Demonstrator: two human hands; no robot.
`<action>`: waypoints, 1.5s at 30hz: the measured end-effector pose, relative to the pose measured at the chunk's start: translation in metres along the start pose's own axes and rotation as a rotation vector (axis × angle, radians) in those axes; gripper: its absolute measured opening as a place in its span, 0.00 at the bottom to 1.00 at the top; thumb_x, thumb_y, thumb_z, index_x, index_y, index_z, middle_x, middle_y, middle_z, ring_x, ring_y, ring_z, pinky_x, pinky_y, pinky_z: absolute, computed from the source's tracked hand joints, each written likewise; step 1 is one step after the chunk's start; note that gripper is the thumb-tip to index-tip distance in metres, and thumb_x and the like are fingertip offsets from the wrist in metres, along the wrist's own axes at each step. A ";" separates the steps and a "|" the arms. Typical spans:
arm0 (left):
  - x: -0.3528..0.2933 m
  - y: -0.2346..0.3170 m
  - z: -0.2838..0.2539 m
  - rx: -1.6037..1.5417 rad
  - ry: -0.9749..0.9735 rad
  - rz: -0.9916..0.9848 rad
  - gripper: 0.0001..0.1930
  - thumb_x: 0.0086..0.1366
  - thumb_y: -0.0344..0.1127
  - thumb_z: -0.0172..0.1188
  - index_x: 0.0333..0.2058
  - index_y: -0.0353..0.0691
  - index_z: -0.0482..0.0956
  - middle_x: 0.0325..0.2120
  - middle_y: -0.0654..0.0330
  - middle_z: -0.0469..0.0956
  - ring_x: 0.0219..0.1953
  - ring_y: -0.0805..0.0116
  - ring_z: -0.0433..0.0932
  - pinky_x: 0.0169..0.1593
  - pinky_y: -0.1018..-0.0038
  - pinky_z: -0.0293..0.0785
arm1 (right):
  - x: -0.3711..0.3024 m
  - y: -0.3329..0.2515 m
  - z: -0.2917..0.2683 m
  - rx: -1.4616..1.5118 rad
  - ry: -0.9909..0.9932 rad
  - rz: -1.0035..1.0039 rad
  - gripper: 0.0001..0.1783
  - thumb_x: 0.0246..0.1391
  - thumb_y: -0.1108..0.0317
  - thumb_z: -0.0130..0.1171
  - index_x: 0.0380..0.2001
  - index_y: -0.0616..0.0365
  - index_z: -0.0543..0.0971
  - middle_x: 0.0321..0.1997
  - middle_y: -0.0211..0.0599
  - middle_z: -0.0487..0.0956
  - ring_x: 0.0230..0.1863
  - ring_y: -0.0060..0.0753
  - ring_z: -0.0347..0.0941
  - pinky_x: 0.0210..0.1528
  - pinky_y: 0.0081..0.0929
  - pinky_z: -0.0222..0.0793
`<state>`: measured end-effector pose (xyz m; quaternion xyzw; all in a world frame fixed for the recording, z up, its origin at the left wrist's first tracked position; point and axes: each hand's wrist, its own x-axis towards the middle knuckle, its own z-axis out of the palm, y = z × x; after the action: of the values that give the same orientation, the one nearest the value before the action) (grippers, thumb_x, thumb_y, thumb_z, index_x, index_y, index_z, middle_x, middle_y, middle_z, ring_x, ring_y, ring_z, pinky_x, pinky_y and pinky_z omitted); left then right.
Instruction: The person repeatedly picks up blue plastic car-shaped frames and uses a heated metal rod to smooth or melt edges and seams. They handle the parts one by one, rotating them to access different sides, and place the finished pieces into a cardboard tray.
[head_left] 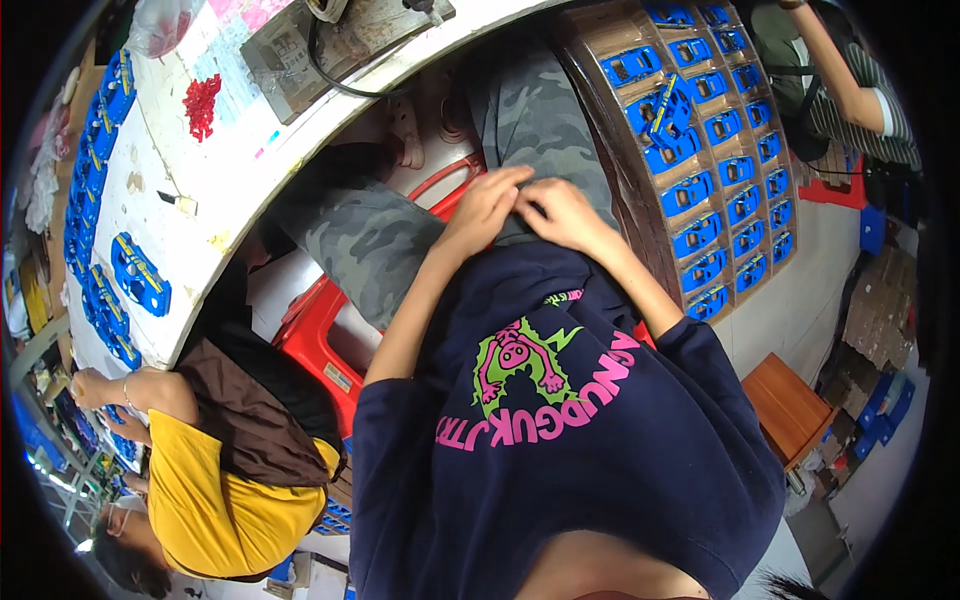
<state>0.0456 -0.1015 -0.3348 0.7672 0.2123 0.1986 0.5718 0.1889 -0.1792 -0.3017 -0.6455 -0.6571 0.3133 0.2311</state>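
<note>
Both my hands are over my lap, close together, fingertips nearly meeting or touching. My left hand (482, 212) has its fingers stretched toward the right, and nothing shows in it. Loosely bent, the fingers of my right hand (568, 214) point left, with a dark gap between thumb and index finger and no object visible there. Beneath the hands are camouflage trousers (350, 235) and the hem of a dark blue printed shirt (610, 420). To the right of my legs stands a cardboard tray (655, 215) with rows of blue toy-car-like parts (690, 193).
A white table (190, 240) curves along the left, with blue car parts (140, 273), red small pieces (202, 106) and a metal fixture with a cable (300, 65). A person in yellow (215, 500) sits at lower left. Red stools (318, 345) and another person (850, 90) flank me.
</note>
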 end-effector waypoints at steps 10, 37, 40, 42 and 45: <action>-0.023 -0.013 -0.008 0.744 0.113 -0.032 0.23 0.56 0.43 0.48 0.47 0.34 0.65 0.49 0.48 0.64 0.54 0.53 0.59 0.56 0.58 0.48 | 0.009 0.031 -0.041 -0.077 0.361 0.099 0.05 0.42 0.72 0.49 0.22 0.62 0.74 0.26 0.42 0.74 0.33 0.44 0.69 0.37 0.34 0.63; -0.032 -0.003 -0.007 0.538 -0.096 -0.005 0.23 0.58 0.41 0.44 0.50 0.34 0.62 0.51 0.50 0.61 0.56 0.58 0.55 0.58 0.63 0.45 | 0.022 0.036 -0.026 -0.161 0.395 0.072 0.10 0.42 0.72 0.50 0.31 0.61 0.73 0.40 0.42 0.71 0.46 0.42 0.64 0.49 0.35 0.57; -0.033 -0.003 0.007 0.488 -0.148 -0.023 0.23 0.59 0.41 0.44 0.50 0.35 0.62 0.52 0.51 0.61 0.56 0.58 0.56 0.58 0.64 0.46 | 0.027 0.035 -0.023 -0.305 0.248 -0.078 0.22 0.44 0.67 0.51 0.46 0.57 0.67 0.54 0.43 0.62 0.58 0.41 0.54 0.58 0.36 0.47; -0.036 -0.019 0.002 0.535 -0.126 -0.091 0.23 0.59 0.41 0.44 0.50 0.34 0.62 0.51 0.50 0.61 0.56 0.58 0.56 0.58 0.65 0.47 | 0.036 0.066 -0.016 -0.347 0.251 -0.097 0.25 0.45 0.63 0.50 0.49 0.55 0.64 0.56 0.46 0.60 0.59 0.43 0.52 0.59 0.37 0.46; -0.043 -0.029 -0.013 0.559 -0.017 -0.118 0.22 0.59 0.40 0.44 0.49 0.34 0.62 0.50 0.50 0.62 0.54 0.58 0.58 0.57 0.66 0.49 | 0.054 0.114 -0.013 -0.132 0.534 0.245 0.30 0.49 0.57 0.47 0.51 0.67 0.60 0.54 0.55 0.61 0.57 0.49 0.54 0.58 0.35 0.47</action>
<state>-0.0006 -0.1076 -0.3614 0.8831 0.2980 0.0922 0.3504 0.2751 -0.1279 -0.3794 -0.7931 -0.5093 0.1147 0.3139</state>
